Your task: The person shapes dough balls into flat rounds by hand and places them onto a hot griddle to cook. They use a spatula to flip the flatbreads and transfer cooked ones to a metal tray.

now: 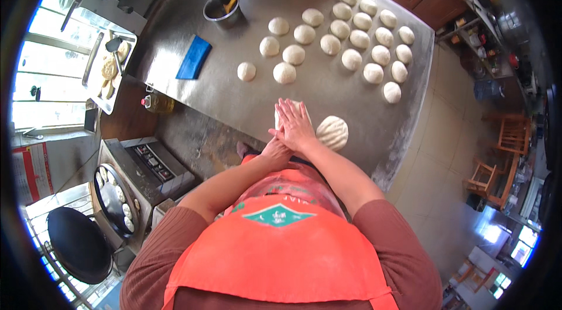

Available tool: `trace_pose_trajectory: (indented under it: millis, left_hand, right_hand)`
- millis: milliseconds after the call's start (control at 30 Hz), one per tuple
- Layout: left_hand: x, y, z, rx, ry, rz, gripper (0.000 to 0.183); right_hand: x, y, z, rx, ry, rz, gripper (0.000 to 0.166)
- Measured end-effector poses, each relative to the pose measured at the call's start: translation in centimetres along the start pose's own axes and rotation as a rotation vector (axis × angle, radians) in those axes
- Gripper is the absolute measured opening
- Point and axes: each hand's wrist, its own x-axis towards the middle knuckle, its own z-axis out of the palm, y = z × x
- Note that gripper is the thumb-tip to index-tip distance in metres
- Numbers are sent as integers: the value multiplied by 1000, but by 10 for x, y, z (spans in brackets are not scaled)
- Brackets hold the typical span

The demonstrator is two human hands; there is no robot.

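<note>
My right hand (293, 128) lies flat, fingers spread a little, on a piece of pale dough (307, 111) near the table's front edge. Below and left of it is my left hand (276, 151), whose fingers meet the right hand near its thumb; whether it touches the dough cannot be told. A flattened dough round (332, 133) with finger-like grooves rests just right of my right hand. Beyond both hands, several smooth dough balls (293, 54) stand in loose rows across the metal-topped table.
A metal pot (224, 15) with a yellow-handled utensil and a blue cloth-like item (193, 57) are on the table (246, 104). An oil bottle (159, 103) stands beside its left edge. At the left are a tray of flatbreads (127, 38) and a round griddle (112, 204) holding dough pieces.
</note>
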Motion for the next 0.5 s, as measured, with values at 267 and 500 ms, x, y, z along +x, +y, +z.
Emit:
trace_pose_trajectory:
  millis: [267, 500]
  left_hand:
    - [-17, -25, -31, -66, 75, -140, 104]
    - [49, -51, -29, -747, 605, -926, 89]
  right_hand:
    - [-29, 37, -8, -93, 44, 30, 100]
    - [-97, 104, -14, 75, 539, 639, 55]
